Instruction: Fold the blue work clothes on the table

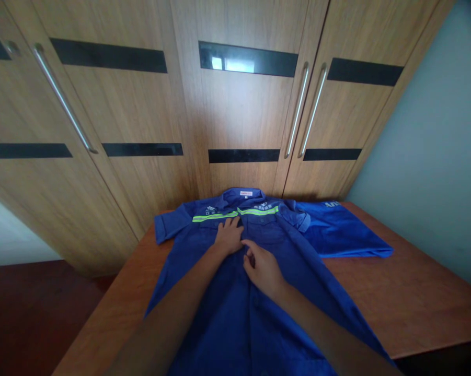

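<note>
A dark blue short-sleeved work shirt (215,292) lies front side up with its collar at the far end. A yellow-green reflective stripe (259,211) crosses its chest, with white print above on both sides. My left hand (229,236) rests palm down near the front placket, just below the stripe, its fingers spread. Beside it, my right hand (263,267) is at the placket with loosely curled fingers. A gap shows between its thumb and index finger, and I see nothing held there. Both forearms cover parts of the shirt.
The shirt lies on a reddish-brown wooden table (376,292). At its right is a folded bright blue garment (337,232) with white lettering, partly under the sleeve. A wooden wardrobe (243,115) with metal handles stands directly behind, and a pale wall (427,172) is on the right.
</note>
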`<state>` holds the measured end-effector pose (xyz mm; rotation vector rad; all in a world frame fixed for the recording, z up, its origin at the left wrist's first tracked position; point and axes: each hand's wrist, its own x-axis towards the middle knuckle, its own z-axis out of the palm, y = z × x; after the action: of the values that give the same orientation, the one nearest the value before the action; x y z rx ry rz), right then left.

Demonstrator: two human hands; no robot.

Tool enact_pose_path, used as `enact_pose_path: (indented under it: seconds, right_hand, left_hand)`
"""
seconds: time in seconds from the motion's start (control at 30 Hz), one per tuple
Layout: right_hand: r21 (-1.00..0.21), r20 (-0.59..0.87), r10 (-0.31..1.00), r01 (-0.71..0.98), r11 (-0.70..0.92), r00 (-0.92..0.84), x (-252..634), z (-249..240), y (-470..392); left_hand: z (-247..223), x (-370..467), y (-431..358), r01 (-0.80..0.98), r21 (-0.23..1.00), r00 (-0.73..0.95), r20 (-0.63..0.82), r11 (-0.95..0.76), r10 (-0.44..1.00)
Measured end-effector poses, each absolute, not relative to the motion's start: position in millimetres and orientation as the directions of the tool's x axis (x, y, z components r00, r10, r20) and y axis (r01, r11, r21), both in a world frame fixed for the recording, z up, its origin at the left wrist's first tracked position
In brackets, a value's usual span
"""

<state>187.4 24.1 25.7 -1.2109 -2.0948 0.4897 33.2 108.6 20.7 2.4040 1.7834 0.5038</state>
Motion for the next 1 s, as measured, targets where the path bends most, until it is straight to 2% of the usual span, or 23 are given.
enact_pose_path:
  seconds: [0.13,0.33,0.47,0.57,0.67,0.73,0.83,0.93,1.0]
  right_hand:
    - [-0.530,0.311,0.848,0.662,0.529,-0.429,186.3,28.0,19.1]
    - [-0.477,0.306,0.821,0.669,0.570,-0.481,189.9,30.5,11.6]
    - [-0.478,0.222,0.802,0.655,0.585,-0.554,194.2,30.8,15.1]
    - [-0.483,0.307,0.827,0.672,0.562,-0.471,205.3,28.5,22.0]
    - [-0.402,0.352,0.822,0.721,0.564,-0.447,224.7,22.0,26.0]
    - [-0.322,0.269,0.814,0.748,0.580,-0.515,238.1,16.6,25.2]
    - [-0.238,0.128,0.806,0.771,0.590,-0.577,249.1,13.6,18.6]
    - [-0.193,0.155,0.827,0.805,0.562,-0.540,243.6,21.4,3.2]
    - [-0.228,0.182,0.790,0.756,0.613,-0.586,233.4,29.9,-14.3]
  left_hand:
    - [20.0,33.5,116.9,0.881,0.331,0.269,0.240,-0.339,0.933]
    - [13.5,31.1,117.7,0.821,0.396,0.306,0.302,-0.411,0.903]
    - [7.3,20.7,104.6,0.837,0.317,0.400,0.200,-0.446,0.894]
    - [6.2,10.6,97.9,0.866,0.247,0.414,0.133,-0.435,0.901]
    - [8.3,-5.7,96.2,0.888,0.197,0.401,0.108,-0.415,0.910]
    - [10.0,-20.1,96.8,0.898,0.178,0.392,0.094,-0.403,0.915]
    - [11.7,-39.2,98.3,0.919,0.162,0.350,0.088,-0.360,0.933]
    - [14.1,-43.7,100.8,0.944,0.139,0.282,0.129,-0.299,0.951]
    - [16.9,-37.3,105.2,0.952,0.126,0.254,0.187,-0.280,0.949]
